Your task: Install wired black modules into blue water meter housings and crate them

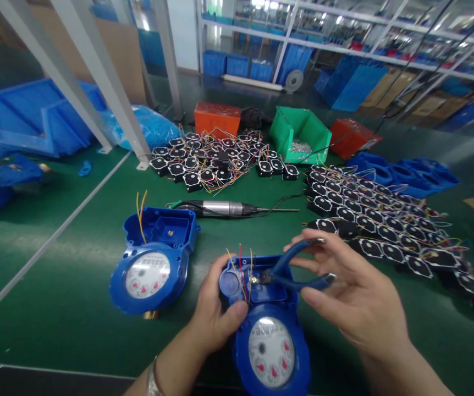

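Observation:
My left hand (216, 308) grips the left side of a blue water meter (298, 324), its thumb near the wires at the housing's edge. Yellow and red wires (241, 269) stick up from the meter's open compartment. Blue-handled cutting pliers (290, 264) are in my right hand (360, 291), fingers and thumb around the spread handles. The jaws point left into the compartment, close to a brass-coloured screw (254, 280); whether they touch anything I cannot tell. A second blue water meter (150, 291) with yellow wires sits to the left on the green table.
An electric screwdriver (220, 208) lies behind the meters. Many black wired modules (360, 220) are spread at right, with another pile (193, 181) at the back. A green bin (282, 132) holds small metal parts. Grey posts (109, 71) rise at back left.

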`<action>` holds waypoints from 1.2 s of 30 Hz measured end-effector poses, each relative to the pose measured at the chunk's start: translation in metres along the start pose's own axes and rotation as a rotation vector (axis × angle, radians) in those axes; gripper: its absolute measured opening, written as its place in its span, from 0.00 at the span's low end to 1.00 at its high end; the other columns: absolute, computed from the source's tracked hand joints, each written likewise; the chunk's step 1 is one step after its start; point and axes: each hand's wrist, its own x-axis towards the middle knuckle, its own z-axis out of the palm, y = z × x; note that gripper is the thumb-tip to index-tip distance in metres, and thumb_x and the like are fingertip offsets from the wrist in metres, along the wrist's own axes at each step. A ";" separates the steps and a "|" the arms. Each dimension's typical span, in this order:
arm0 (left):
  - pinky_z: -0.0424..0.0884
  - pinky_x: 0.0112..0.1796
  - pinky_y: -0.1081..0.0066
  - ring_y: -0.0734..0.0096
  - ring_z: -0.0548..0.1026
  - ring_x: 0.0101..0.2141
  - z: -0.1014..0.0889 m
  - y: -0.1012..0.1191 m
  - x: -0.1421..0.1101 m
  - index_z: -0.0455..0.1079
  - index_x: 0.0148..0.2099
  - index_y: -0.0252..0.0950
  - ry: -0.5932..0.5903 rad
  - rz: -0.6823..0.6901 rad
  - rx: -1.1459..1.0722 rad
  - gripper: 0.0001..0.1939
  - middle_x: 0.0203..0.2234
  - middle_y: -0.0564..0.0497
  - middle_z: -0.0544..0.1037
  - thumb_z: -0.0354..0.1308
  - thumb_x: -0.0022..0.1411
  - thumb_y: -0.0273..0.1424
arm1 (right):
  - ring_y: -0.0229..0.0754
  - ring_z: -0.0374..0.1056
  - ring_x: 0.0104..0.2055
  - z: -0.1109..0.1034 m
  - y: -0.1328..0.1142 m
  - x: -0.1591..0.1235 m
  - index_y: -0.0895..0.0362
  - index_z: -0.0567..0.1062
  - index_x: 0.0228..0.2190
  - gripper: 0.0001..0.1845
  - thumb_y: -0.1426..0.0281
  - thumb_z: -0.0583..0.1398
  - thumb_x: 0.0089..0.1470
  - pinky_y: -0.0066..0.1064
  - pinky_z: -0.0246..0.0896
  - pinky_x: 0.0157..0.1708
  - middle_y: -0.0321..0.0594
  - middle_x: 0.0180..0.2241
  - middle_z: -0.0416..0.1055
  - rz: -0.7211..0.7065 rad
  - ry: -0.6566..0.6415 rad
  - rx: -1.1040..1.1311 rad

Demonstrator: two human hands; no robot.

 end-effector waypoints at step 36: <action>0.63 0.41 0.62 0.58 0.68 0.40 0.000 0.008 0.002 0.50 0.52 0.36 -0.026 -0.071 -0.110 0.28 0.41 0.44 0.67 0.53 0.52 0.41 | 0.36 0.57 0.47 -0.004 0.026 0.019 0.53 0.57 0.50 0.28 0.73 0.59 0.46 0.31 0.64 0.46 0.42 0.44 0.53 -0.021 -0.271 0.123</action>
